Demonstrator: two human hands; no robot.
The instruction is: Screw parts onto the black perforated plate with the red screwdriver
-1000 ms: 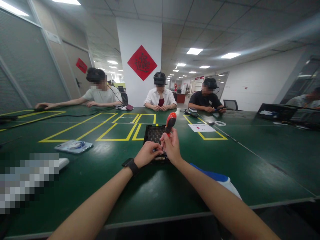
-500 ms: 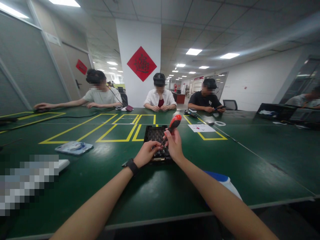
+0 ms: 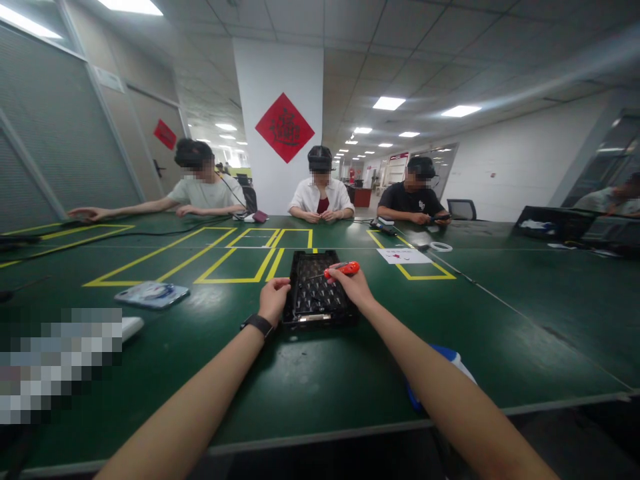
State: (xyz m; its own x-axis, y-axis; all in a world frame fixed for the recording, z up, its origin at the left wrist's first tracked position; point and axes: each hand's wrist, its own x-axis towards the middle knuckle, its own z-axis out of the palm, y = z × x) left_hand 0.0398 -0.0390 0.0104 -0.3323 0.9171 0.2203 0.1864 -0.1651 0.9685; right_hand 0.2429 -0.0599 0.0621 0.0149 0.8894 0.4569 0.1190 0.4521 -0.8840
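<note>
At yellow-taped green office table (image 3: pixel 300 387), right hand (image 3: pixel 356 287) gripped red-handled screwdriver (image 3: pixel 345 269) over rectangular black tray (image 3: pixel 303 321), left hand (image 3: pixel 273 300) alongside, grasp unclear

— Right hand (image 3: pixel 354 287) here, its fingers hiding part of the screwdriver (image 3: pixel 345 269) handle! Any sign of the tip?
— None! Left of that hand it fades out over the dark tray (image 3: pixel 296 270). The bits (image 3: pixel 315 295) inside? Too small to name.
— Left hand (image 3: pixel 274 300) now: fingertips partly hidden by the tray's side. Touching or just beside, I can't call it.
— Farther left of it, a pixelated thing (image 3: pixel 55 367) runs off the edge, unreadable!
— Right of the right hand and nearer, the forearm (image 3: pixel 445 393) covers part of something blue and white (image 3: pixel 453 355).
— Beyond that hand, a sheet (image 3: pixel 405 256), print too tiny to read!
</note>
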